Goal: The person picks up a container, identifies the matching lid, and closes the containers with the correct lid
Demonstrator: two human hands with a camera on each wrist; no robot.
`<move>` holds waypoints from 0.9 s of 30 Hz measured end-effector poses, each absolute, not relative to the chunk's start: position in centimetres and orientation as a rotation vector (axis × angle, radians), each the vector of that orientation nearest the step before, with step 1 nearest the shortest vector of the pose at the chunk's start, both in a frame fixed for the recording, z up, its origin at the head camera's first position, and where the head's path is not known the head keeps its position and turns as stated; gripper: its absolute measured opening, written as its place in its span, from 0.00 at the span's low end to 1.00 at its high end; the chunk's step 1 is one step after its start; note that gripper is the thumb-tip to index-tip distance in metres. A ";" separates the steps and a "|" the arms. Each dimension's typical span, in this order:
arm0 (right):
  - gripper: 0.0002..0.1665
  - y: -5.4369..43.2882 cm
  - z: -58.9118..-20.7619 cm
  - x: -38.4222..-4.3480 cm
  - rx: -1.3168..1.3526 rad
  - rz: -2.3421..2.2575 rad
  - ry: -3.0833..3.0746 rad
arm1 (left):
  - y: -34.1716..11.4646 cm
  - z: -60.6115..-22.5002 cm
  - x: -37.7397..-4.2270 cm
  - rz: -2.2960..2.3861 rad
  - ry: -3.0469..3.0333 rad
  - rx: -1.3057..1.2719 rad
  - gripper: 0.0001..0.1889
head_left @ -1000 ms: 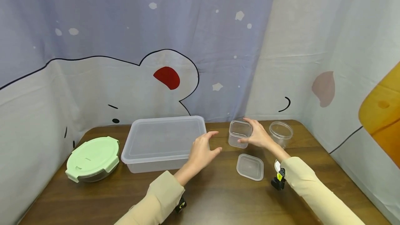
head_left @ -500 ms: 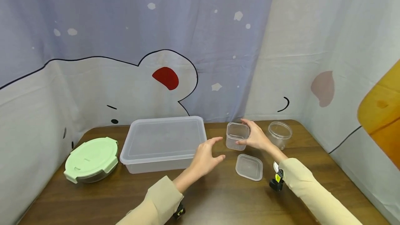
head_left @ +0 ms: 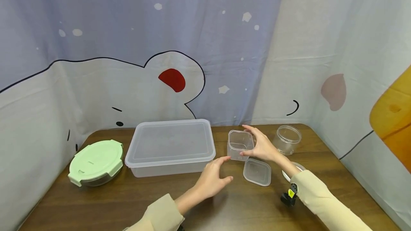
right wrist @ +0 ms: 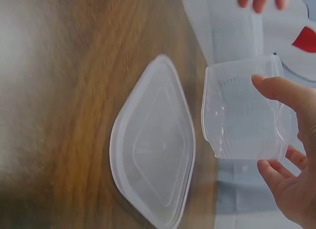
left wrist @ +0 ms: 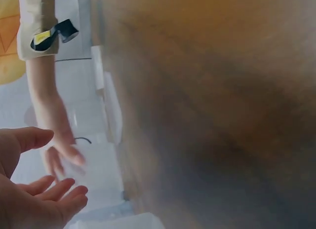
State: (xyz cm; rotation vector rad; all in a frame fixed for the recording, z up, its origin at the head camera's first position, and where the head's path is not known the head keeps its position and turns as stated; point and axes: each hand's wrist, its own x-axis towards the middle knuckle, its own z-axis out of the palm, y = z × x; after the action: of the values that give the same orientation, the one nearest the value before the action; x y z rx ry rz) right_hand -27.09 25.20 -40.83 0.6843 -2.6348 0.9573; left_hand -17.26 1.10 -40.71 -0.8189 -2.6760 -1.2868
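Your right hand (head_left: pixel 262 148) grips the small clear container (head_left: pixel 236 153), thumb and fingers either side, 3 o'clock from the large lidded box (head_left: pixel 171 143). Square lid (head_left: pixel 257 172): container's 5 o'clock. Your left hand (head_left: pixel 210 180): fingers relaxed, apart.

The square box (head_left: pixel 237 153) is colourless, the big round lid (head_left: pixel 96 158) pale green. The table (head_left: pixel 106 206) is brown; the partly grey-blue curtain (head_left: pixel 205 27) has white stars (head_left: pixel 246 17).

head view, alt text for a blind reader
A person's right hand holds a small clear open container near a square lid; the left hand hovers nearby. A large lidded box, green-lidded bowl and clear jar stand on the wooden table.
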 end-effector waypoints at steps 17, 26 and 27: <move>0.58 23.2 -39.9 -21.1 1.029 0.976 -2.623 | 0.1 -42.6 -16.8 -1.472 -2.667 -0.715 0.49; 0.57 22.7 -40.4 -19.9 1.149 0.998 -2.604 | 0.0 -44.0 -17.2 -1.623 -2.570 -0.788 0.48; 0.57 22.7 -40.5 -19.8 1.152 1.001 -2.602 | 0.0 -44.1 -17.2 -1.643 -2.563 -0.790 0.48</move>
State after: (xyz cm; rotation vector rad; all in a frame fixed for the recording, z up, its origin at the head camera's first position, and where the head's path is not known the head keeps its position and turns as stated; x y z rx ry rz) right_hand -19.78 22.71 -40.46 1.1516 -2.6018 1.0011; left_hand -17.18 0.00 -44.07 -0.7901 -2.5627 -1.6428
